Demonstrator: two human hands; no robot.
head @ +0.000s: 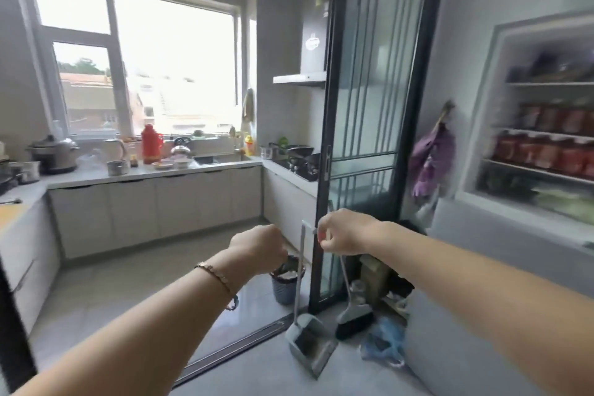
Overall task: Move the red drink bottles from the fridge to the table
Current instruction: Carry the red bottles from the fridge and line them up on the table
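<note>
Red bottles (pixel 543 151) in fridge (pixel 482 125), labels unreadable

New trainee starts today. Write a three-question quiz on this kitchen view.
1. True or false: the fridge stands open.
2. Where are the red drink bottles? A) counter B) fridge shelves C) floor
3. Fill in: both hands, left and right, hold ____ bottles.

Key: 1 true; 2 B; 3 no. The picture is blurred, and the right hand seems to pinch something small that cannot be made out.
</note>
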